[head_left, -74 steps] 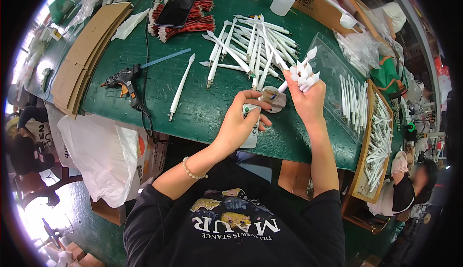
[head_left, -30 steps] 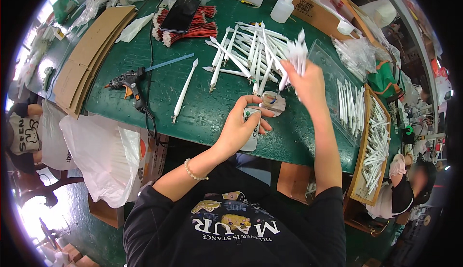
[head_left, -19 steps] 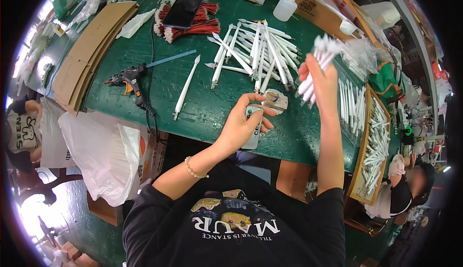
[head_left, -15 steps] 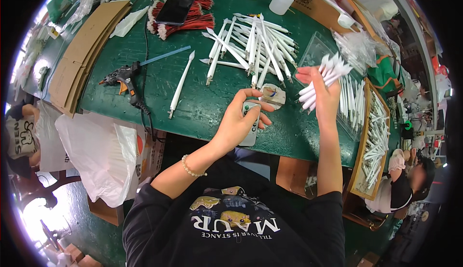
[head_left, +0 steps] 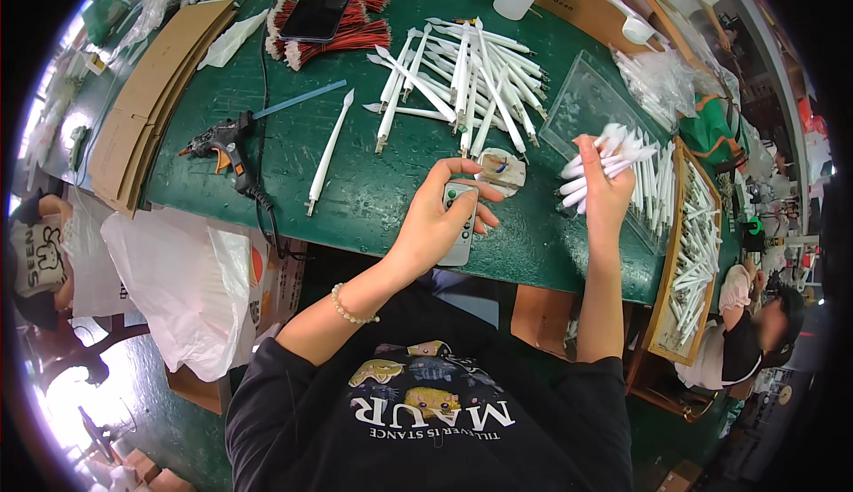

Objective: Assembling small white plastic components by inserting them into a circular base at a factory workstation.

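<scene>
Right hand (head_left: 604, 186) has swung its bundle of white pens (head_left: 604, 150) from over the loose pile (head_left: 462, 79) out to the right of frame, above the clear tray (head_left: 591, 106). Fingers clamped round the bundle, tips fanned. Left hand (head_left: 440, 226), centre frame, curled on a small grey remote-like device (head_left: 458, 230) at the green bench (head_left: 355, 190) edge. Risk: bundle is splayed; a slackened grip could drop pens off the bench's near edge.

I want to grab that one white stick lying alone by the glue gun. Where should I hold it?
Pinch the lone white stick at mid-shaft, from above. It lies flat on the green table, clear of the glue gun, so both its long sides are free.
</scene>
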Motion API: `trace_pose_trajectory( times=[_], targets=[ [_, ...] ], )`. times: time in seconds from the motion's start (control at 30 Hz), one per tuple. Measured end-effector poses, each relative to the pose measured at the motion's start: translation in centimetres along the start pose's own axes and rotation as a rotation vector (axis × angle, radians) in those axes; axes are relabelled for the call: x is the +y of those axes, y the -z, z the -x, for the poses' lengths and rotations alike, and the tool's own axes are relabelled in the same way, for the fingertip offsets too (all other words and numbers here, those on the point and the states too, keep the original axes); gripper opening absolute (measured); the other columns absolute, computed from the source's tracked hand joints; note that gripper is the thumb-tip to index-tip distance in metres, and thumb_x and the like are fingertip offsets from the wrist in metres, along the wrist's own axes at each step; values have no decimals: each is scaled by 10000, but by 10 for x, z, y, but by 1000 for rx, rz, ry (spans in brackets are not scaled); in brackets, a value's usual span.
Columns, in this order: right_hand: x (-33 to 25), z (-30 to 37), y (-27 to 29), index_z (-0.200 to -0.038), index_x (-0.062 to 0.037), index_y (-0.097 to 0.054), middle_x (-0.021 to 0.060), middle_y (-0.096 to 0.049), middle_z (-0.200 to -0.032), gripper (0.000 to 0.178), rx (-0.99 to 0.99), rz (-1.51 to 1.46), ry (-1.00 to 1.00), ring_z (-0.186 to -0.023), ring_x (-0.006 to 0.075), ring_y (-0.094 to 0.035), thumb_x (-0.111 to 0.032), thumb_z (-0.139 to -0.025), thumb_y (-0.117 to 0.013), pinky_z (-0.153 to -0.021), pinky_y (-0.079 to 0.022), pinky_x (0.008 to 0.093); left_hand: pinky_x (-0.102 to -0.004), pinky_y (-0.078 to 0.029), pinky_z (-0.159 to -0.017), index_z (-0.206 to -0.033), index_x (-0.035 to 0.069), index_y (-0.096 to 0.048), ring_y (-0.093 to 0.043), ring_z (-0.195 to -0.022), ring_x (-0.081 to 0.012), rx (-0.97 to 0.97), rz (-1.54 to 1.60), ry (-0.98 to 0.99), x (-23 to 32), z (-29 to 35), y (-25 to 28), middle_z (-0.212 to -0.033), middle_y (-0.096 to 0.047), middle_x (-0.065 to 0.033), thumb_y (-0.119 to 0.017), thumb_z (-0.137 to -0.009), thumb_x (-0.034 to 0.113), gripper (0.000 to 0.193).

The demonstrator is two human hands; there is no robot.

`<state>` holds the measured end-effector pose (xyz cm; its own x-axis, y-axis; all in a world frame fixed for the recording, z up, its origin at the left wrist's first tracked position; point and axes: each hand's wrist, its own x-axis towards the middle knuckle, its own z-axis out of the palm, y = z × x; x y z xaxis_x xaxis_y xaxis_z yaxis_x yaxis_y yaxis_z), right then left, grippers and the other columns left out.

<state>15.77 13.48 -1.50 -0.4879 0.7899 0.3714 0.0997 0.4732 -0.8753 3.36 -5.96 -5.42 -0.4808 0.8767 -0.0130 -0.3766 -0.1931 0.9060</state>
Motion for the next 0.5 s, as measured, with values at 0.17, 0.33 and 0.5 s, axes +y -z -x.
trace_pose_trajectory(
  times=[0.17, 0.33, 0.5],
  targets=[
    [-19, 1, 5, -947, -1, -664, 20, -610, -793, 217, -78, -85, -105, -679, 62, -532, -215, -919, -645, -612, -404, 208, -277, -503, -698, -1214, -24, -378, -637, -806, -183, -11, 15, 11, 0, 0, 0, -1059, -625, -204, -413, -946, 14, 274],
    [-29, 1, -1, -958, -4, -660, 16, -595, -760, 212, -157, -167, -107, -629, 60, -519, -211, -919, -642, -570, -395, 205, -278, -502, -696, -1214, -23, -379, -637, -806, -187, -5, 11, 6, -1, -1, 0, -1060, -623, -207, -416, -945, 14, 274],
    [-26, -1, -5, -960, -14, -662, 5, -580, -717, 203, -221, -173, -170, -599, 42, -508, -211, -909, -658, -522, -361, 182, -280, -502, -695, -1213, -22, -381, -637, -805, -188, -11, 12, 0, -1, -1, 1, -1058, -624, -208, -417, -947, 14, 271]
  ],
)
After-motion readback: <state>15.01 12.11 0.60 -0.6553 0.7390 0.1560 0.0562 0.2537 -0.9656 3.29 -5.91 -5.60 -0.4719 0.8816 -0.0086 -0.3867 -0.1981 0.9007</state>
